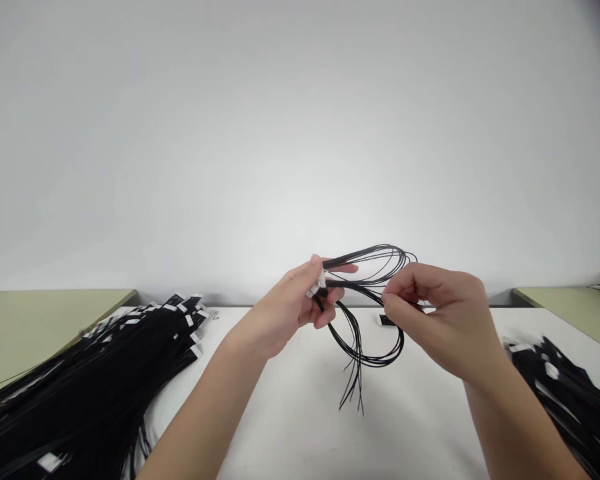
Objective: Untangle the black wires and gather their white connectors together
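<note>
A coiled black wire harness (375, 361) is held up above the white table, between both hands. My left hand (300, 293) grips its left side, with the thumb and fingers closed near white connectors (317, 285). Loops of thin wire spread to the right, and several loose wire ends hang below. My right hand (437, 307) is closed in a pinch at the right side of the loops. What its fingertips hold is mostly hidden, but wires run into them.
A large pile of black wire harnesses (95, 373) with white connectors lies on the left. Another bundle (570, 400) lies at the right. A small black-and-white piece (386, 320) shows behind the loops. Green surfaces (570, 313) flank the white table (290, 427), and a pale wall (280, 133) rises behind.
</note>
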The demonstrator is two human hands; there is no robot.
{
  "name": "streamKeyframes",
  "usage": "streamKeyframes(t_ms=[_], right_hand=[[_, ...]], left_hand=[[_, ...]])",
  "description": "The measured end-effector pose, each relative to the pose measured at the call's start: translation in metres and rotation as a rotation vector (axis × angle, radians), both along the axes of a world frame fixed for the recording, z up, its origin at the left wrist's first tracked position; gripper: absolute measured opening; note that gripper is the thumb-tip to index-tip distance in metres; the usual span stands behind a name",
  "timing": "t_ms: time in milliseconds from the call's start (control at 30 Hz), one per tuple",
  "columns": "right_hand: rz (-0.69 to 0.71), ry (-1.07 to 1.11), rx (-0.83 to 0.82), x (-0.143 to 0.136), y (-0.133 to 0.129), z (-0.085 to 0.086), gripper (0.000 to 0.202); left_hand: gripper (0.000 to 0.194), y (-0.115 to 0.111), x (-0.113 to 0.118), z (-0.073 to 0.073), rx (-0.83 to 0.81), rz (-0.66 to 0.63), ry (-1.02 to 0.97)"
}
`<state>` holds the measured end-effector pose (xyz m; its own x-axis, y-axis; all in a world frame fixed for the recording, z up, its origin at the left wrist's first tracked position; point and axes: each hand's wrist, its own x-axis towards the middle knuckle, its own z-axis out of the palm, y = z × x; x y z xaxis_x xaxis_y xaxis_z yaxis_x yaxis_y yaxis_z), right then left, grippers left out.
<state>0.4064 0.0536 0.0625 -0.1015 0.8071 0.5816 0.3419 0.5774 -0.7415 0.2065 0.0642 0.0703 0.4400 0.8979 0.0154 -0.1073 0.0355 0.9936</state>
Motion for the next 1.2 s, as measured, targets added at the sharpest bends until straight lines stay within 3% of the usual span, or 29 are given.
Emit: streamKeyframes(t_ms=[300,467,633,1200], right_hand=[[0.012,0.099,-0.133,0.003,0.003,0.000,0.013],[0.014,0.014,0.060,-0.005,0.003,-0.004,0.003],[-0.032,-0.051,0.236,-0.009,0.007,-0.007,0.008],[-0.039,-0.090,0.300,-0.007,0.005,-0.005,0.009]], left_hand=[[0.043,0.000,-0.002,0.001,0.079,-0.039,0.112],[0.043,0.000,0.000,-0.001,0.076,-0.059,0.104],[0.044,0.000,0.003,-0.002,0.073,-0.098,0.070],[0.046,-0.003,0.006,0.000,0.071,-0.126,0.075]])
